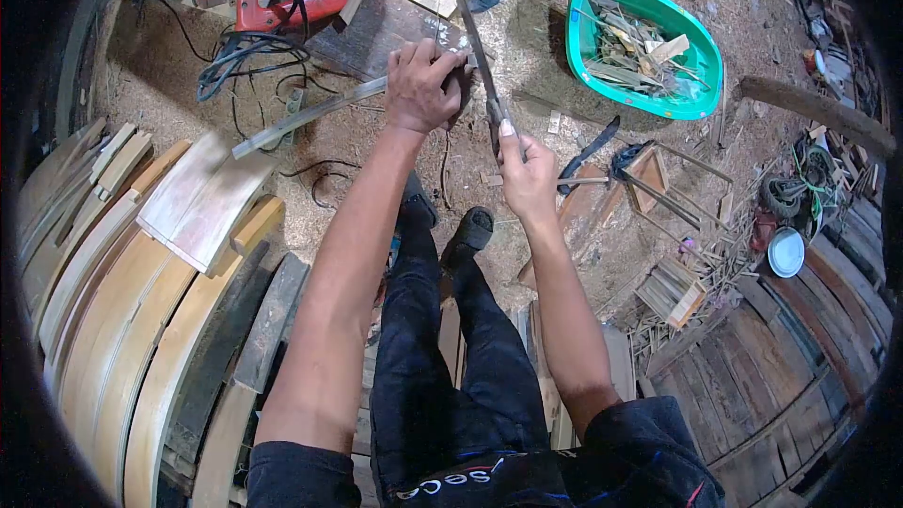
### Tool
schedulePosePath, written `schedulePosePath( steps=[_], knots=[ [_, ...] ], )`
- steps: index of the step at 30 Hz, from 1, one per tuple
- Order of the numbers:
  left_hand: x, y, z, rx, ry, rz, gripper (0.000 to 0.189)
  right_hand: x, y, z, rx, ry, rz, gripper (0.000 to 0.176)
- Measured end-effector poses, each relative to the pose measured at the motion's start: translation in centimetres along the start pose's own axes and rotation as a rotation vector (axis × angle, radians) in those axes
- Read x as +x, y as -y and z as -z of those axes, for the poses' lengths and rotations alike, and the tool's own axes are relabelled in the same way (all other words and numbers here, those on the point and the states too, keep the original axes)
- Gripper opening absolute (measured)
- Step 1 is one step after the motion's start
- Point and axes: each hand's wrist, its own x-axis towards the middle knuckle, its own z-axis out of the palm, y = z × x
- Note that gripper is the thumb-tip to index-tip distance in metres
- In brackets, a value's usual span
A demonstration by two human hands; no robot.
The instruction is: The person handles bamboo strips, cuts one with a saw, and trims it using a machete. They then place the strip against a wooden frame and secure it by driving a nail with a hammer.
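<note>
My left hand (423, 87) is closed around a thin, pale wooden strip (315, 116), whose long end sticks out to the left. That hand is over the corner of a dark board (362, 38), and the strip's short end lies by the blade. A machete (475, 38) with a long, narrow, dark blade is in my right hand (529, 169). My fingers wrap its handle and the thumb lies along the top. The blade points up and away, its flat right beside the left hand's knuckles.
A red power tool (292, 0) with a tangled cord (245, 61) lies at upper left. The green tub (576, 38) holds wood scraps. Planks (141, 320) are stacked at left, and a small wooden frame (673, 292) sits at right. Sawdust covers the ground.
</note>
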Motion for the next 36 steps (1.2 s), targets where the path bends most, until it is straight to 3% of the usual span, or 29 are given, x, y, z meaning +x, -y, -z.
schedulePosePath(
  steps=[7,12,15,21,36],
  knots=[
    [-0.1,0.1,-0.2,0.017,0.002,-0.001,0.02,0.3,0.0,-0.1,-0.025,0.031,-0.008,0.052],
    [-0.1,0.3,0.3,-0.017,0.033,-0.052,0.017,-6.2,-2.3,1.7,-0.093,-0.02,0.136,0.048],
    [0.0,0.1,0.5,-0.04,0.053,-0.037,0.013,-8.5,-4.1,2.9,0.104,0.012,-0.17,0.047],
    [-0.2,0.5,0.0,-0.015,0.028,-0.05,0.01,-5.6,-2.3,-0.3,0.262,-0.092,-0.049,0.048],
    [0.0,0.8,0.2,-0.092,0.029,-0.08,0.014,-1.2,1.3,-1.2,0.028,-0.037,-0.073,0.049]
  ],
)
